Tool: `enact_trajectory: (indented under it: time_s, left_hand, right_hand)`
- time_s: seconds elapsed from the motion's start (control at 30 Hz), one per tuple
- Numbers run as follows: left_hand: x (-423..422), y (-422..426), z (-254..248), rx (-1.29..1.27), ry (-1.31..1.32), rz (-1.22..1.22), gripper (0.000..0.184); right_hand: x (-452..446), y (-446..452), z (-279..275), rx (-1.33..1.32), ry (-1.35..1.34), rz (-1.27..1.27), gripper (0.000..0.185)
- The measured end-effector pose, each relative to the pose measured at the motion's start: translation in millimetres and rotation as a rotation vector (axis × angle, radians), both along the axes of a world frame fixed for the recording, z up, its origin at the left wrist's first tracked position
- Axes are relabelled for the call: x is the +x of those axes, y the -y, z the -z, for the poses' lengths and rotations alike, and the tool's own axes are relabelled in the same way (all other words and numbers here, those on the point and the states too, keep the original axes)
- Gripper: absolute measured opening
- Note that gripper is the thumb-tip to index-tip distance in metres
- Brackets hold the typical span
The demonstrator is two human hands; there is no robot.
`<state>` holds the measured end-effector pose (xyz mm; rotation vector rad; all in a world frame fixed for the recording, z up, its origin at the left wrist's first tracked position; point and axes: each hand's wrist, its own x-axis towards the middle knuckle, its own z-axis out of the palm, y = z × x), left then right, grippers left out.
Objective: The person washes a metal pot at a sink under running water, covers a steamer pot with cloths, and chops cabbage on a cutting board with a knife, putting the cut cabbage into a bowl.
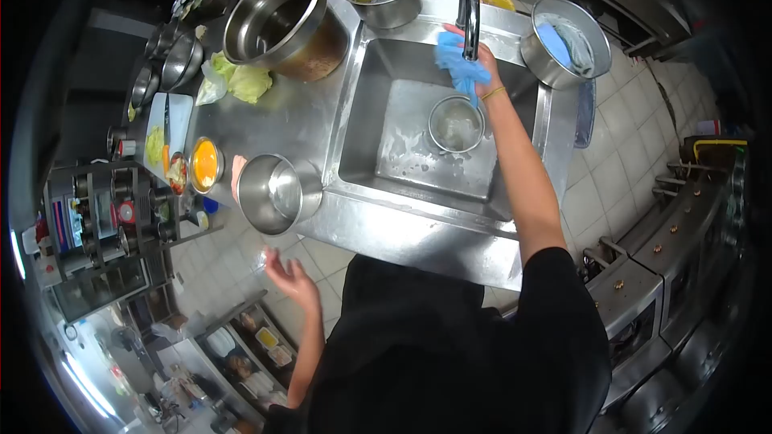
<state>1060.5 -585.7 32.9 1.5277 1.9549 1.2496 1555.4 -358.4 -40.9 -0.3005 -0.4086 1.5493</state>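
While right grip [488,69] holds cloth [457,58], left [291,279] hangs beyond counter's edge [426,264].

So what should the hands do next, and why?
Maybe the left hand should come over and help squeeze the blue cloth. The right hand is holding that cloth by the tap, over the sink, while the left hand looks empty and sits away from it, past the edge of the counter.
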Motion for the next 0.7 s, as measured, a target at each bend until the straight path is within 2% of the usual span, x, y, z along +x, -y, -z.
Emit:
enact_trajectory:
  time_s: [0.03,0.1,0.13,0.17,0.23,0.27,0.33,0.37,0.43,0.5,0.53,0.57,0.6,0.63,0.7]
  left_hand:
    - [25,6,-3,-0.067,0.150,0.155,0.046]
    - [87,5,-12,-0.308,0.405,0.422,0.043]
    - [122,-11,-21,-0.330,0.568,0.580,0.042]
    - [141,-26,-17,-0.403,0.598,0.690,0.043]
    - [177,-57,-11,-0.483,0.616,0.781,0.041]
    - [192,-70,-7,-0.657,0.764,0.791,0.038]
    - [217,-91,6,-0.924,0.949,0.815,0.035]
    - [226,-100,19,-1.010,0.988,0.830,0.035]
    - [243,-115,48,-1.166,1.195,0.701,0.042]
    - [260,-132,65,-1.161,1.430,0.607,0.042]
    - [269,-143,74,-1.104,1.401,0.605,0.042]
    - [277,-145,82,-1.065,1.380,0.591,0.041]
    - [283,-145,88,-1.026,1.387,0.568,0.041]
    - [291,-148,92,-1.035,1.385,0.589,0.041]
    - [303,-153,98,-1.024,1.380,0.624,0.041]
  right_hand:
    - [-9,5,-18,-0.138,0.522,0.283,0.033]
    - [-2,3,5,-0.223,0.679,0.495,0.037]
    - [-7,23,-9,-0.324,0.550,0.641,0.037]
    - [-11,37,-9,-0.315,0.555,0.651,0.037]
    - [-18,60,20,-0.511,-0.159,0.527,0.037]
    - [-18,61,45,-0.513,-0.156,0.532,0.037]
    - [-21,57,88,-0.442,-0.529,0.290,0.036]
    - [-19,53,90,-0.441,-0.533,0.271,0.036]
    - [-20,29,82,-0.296,-0.423,0.277,0.034]
    - [-31,19,62,-0.332,-0.071,0.335,0.032]
    - [-30,26,22,-0.315,-0.155,0.318,0.032]
    - [-17,24,29,-0.437,-0.120,0.463,0.032]
    - [-9,34,24,-0.490,-0.151,0.433,0.033]
    - [2,46,49,-0.353,-0.226,0.305,0.035]
    - [-2,56,82,-0.317,-0.264,0.294,0.038]
